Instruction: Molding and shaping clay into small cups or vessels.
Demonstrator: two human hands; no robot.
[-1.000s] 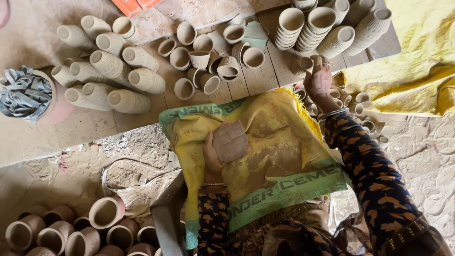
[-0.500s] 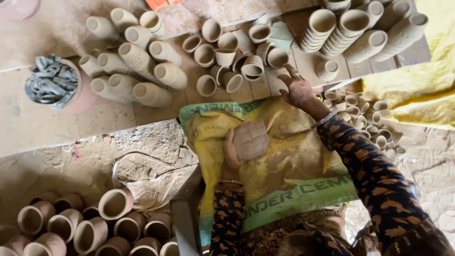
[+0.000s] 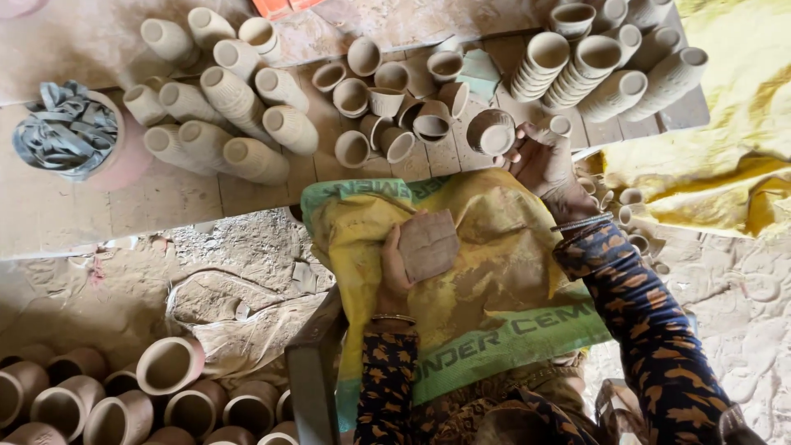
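Observation:
My right hand (image 3: 545, 163) grips a small unfired clay cup (image 3: 491, 132) at the near edge of the wooden board (image 3: 189, 198), beside a loose heap of similar cups (image 3: 387, 103). My left hand (image 3: 395, 268) rests on my lap and holds a flat brownish pad (image 3: 428, 245) against a yellow and green woven sack (image 3: 494, 280) spread over my knees. Both sleeves are dark with an orange pattern.
Stacks of nested clay cups (image 3: 231, 99) lie on the board's left, more stacks (image 3: 610, 70) at its right. A pink bowl of grey rags (image 3: 70, 136) sits far left. Larger clay cups (image 3: 165, 367) crowd the floor bottom left. Yellow cloth (image 3: 725, 140) lies right.
My right hand has moved left from the small cups on the ground up to the board and taken hold of a cup. The left hand stays on the pad.

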